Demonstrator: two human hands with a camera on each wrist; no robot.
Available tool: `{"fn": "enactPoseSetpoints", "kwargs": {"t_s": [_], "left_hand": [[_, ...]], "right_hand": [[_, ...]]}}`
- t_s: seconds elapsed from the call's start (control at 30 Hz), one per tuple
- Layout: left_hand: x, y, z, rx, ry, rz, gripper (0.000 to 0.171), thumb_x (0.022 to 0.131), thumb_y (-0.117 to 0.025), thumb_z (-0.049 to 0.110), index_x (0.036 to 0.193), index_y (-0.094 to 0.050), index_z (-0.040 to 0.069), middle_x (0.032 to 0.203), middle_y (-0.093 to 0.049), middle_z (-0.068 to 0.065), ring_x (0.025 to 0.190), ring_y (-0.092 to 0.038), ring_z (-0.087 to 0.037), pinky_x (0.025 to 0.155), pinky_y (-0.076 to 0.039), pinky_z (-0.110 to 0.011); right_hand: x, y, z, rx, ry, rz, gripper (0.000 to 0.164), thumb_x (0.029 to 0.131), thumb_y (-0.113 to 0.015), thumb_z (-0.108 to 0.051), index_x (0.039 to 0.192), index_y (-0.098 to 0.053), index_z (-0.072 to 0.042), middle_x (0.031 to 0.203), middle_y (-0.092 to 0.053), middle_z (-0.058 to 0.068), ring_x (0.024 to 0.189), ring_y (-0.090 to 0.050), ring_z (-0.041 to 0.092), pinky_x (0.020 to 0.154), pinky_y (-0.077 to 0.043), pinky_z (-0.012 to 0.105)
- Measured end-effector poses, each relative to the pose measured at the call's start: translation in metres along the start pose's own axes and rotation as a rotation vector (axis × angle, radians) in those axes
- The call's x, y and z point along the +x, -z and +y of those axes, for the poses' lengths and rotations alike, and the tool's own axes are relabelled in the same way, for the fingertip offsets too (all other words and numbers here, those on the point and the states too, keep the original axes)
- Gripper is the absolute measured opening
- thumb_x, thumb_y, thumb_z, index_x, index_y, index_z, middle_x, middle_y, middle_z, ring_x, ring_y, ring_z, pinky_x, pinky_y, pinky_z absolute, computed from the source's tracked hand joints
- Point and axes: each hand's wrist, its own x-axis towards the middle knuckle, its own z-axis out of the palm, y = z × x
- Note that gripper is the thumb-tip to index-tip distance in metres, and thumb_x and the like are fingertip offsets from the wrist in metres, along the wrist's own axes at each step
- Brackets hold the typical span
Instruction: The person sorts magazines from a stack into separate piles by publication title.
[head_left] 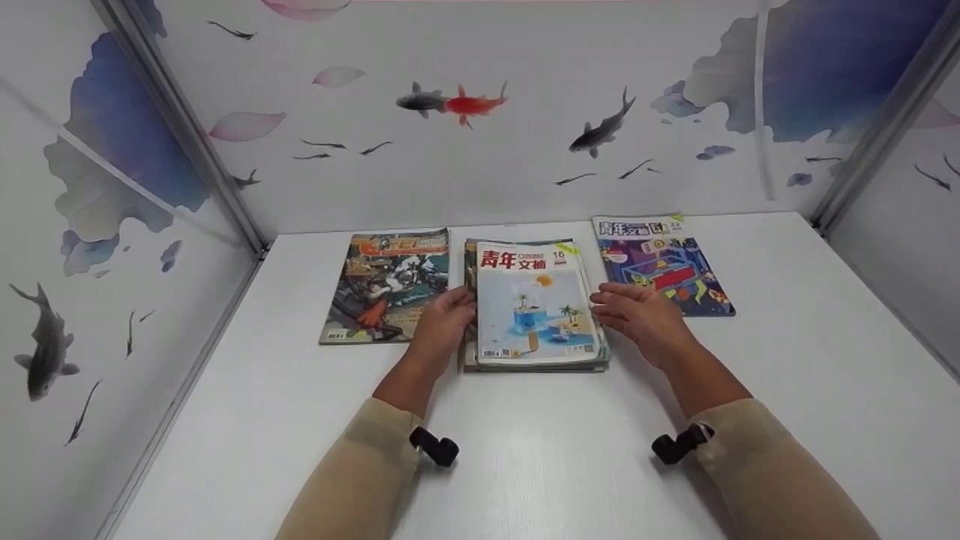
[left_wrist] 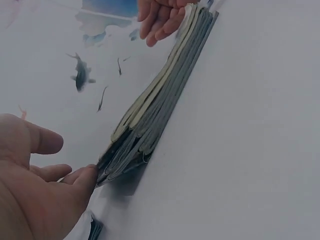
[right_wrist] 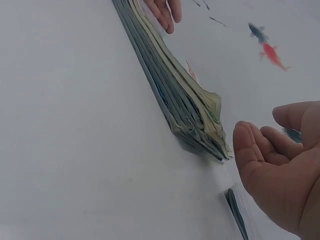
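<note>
A stack of several magazines [head_left: 536, 315] lies on the table, topped by a white cover with a blue popsicle beach picture. On its left side, my left hand [head_left: 442, 330] has its fingertips at the spines, as the left wrist view shows on the stack's edge [left_wrist: 155, 95]. Beyond the stack's right side is my right hand [head_left: 645, 322], fingers loosely bent. In the right wrist view, a small gap shows between those fingers [right_wrist: 245, 142] and the uneven page edges [right_wrist: 170, 90]. Neither hand grips anything.
To the left lies a magazine [head_left: 390, 285] with a dark comic-style cover, beside my left hand. Another magazine [head_left: 652, 259], purple and blue, lies back right, partly behind my right hand. Printed panels [head_left: 480, 172] with fish enclose the white table [head_left: 517, 465] at the back and sides.
</note>
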Motion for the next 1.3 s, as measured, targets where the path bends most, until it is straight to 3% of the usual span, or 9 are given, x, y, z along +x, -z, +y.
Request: {"fn": "enactPoseSetpoints", "kwargs": {"t_s": [0.17,0.37,0.63,0.93,1.13,1.3], "left_hand": [[-0.001,0.001,-0.003,0.116,-0.009,-0.020,0.057,0.111,-0.052,0.023,0.164,-0.040,0.006,0.167,-0.049,-0.013,0.158,-0.044,-0.028,0.130,-0.038,-0.047],[0.002,0.004,-0.005,0.148,-0.023,-0.025,0.057,0.112,-0.053,0.024,0.164,-0.042,0.005,0.166,-0.050,-0.013,0.156,-0.047,-0.027,0.129,-0.040,-0.045],[0.003,0.004,-0.006,0.147,-0.010,-0.034,0.051,0.112,-0.055,0.021,0.160,-0.048,0.007,0.163,-0.054,-0.009,0.154,-0.049,-0.025,0.128,-0.042,-0.044],[0.004,0.008,-0.011,0.006,-0.026,-0.072,0.061,0.100,-0.070,0.001,0.158,-0.050,0.003,0.158,-0.058,-0.014,0.147,-0.057,-0.029,0.123,-0.048,-0.043],[0.002,0.010,-0.010,0.058,-0.015,-0.125,0.061,0.098,-0.074,0.005,0.156,-0.054,0.007,0.148,-0.066,-0.011,0.139,-0.063,-0.026,0.118,-0.053,-0.043],[0.000,0.011,-0.008,0.092,-0.003,-0.190,0.072,0.099,-0.075,0.008,0.163,-0.045,0.014,0.151,-0.063,-0.010,0.136,-0.066,-0.028,0.111,-0.057,-0.043]], "right_hand": [[0.002,0.000,0.003,-0.007,-0.057,0.002,0.055,0.111,-0.061,-0.033,0.159,-0.051,-0.009,0.158,-0.061,0.012,0.140,-0.065,0.022,0.111,-0.055,0.026],[0.003,-0.001,0.004,-0.049,-0.058,0.000,0.055,0.111,-0.060,-0.032,0.159,-0.050,-0.007,0.157,-0.061,0.013,0.138,-0.067,0.022,0.113,-0.054,0.028],[0.002,-0.001,0.004,-0.099,-0.041,-0.010,0.054,0.110,-0.062,-0.034,0.157,-0.054,-0.008,0.156,-0.062,0.012,0.139,-0.066,0.022,0.115,-0.052,0.029],[0.001,-0.001,0.004,-0.061,-0.018,-0.017,0.051,0.111,-0.061,-0.031,0.155,-0.055,-0.005,0.155,-0.063,0.014,0.129,-0.071,0.016,0.105,-0.058,0.023],[0.001,-0.002,0.005,-0.040,-0.013,-0.019,0.050,0.111,-0.061,-0.029,0.154,-0.056,-0.003,0.155,-0.062,0.015,0.128,-0.072,0.015,0.106,-0.058,0.024],[0.002,-0.001,0.007,-0.045,-0.012,-0.027,0.050,0.111,-0.060,-0.028,0.155,-0.055,-0.003,0.156,-0.061,0.015,0.134,-0.069,0.020,0.108,-0.056,0.026]]}}
